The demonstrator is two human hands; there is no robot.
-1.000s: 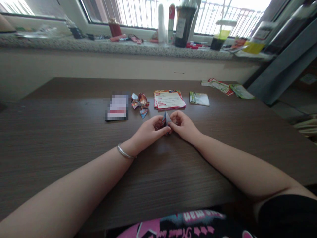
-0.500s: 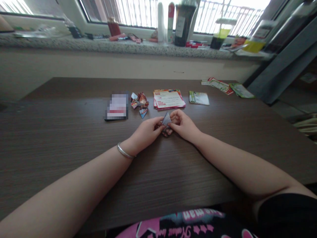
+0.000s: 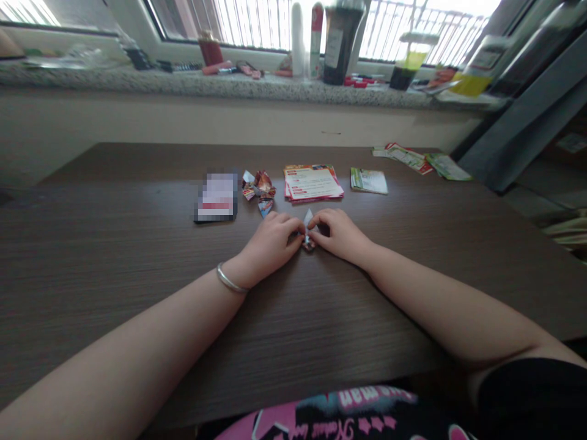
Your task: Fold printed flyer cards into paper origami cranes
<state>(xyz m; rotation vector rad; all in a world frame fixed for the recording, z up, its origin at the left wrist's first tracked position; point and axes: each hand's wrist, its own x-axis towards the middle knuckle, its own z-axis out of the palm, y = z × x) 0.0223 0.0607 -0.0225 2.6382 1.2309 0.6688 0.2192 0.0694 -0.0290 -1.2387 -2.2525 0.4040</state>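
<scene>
A small folded piece of paper (image 3: 309, 217), whitish at its pointed top and patterned in reddish brown below, is pinched between both hands over the table. My left hand (image 3: 274, 241), with a silver bangle at the wrist, closes thumb and fingers on its left side. From the right, my right hand (image 3: 342, 235) grips it with thumb and curled forefinger. Fingertips cover much of the paper's middle. Just beyond my left hand lie several folded paper pieces (image 3: 263, 186) in orange, white and blue.
On the brown table (image 3: 293, 342) lie a stack of printed cards (image 3: 314, 183), a smaller stack (image 3: 369, 181), loose cards (image 3: 410, 159) at the back right and a blurred-out flat device (image 3: 216, 197). Bottles and cups, including a dark cup (image 3: 337, 46), line the stone windowsill (image 3: 257, 87).
The paper's pointed flap looks narrower now, with white showing between the fingertips. My left fingers have come over its left side, and my right fingers have curled in closer.
</scene>
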